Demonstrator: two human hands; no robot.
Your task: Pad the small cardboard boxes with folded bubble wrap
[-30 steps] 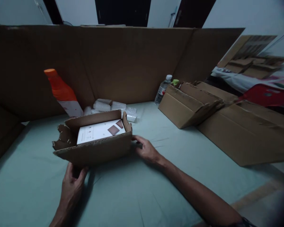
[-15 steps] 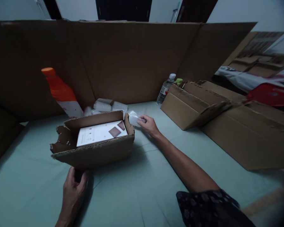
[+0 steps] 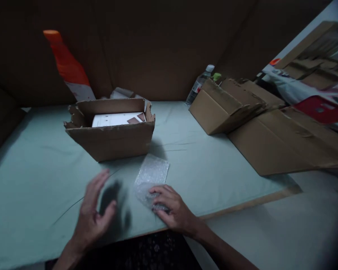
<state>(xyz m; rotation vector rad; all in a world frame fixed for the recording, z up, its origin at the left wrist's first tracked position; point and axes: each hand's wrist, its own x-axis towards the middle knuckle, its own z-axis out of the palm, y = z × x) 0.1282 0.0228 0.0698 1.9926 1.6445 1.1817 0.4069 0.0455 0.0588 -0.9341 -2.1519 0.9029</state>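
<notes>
Right hand (image 3: 173,210), low centre: fingers laid flat on the near end of the bubble bag (image 3: 153,174), pinning it to the mat (image 3: 202,165). Left hand (image 3: 94,213) is spread wide, empty and blurred, just left of it. Risk: the bag lies near the mat edge (image 3: 242,204), and a pull toward the body could slide it off. Open mat on both sides; the box (image 3: 112,138) stands just behind.

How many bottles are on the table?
2: an orange bottle behind the open box, a clear bottle behind the right-hand box. A green cap beside it may mark a hidden third.
</notes>
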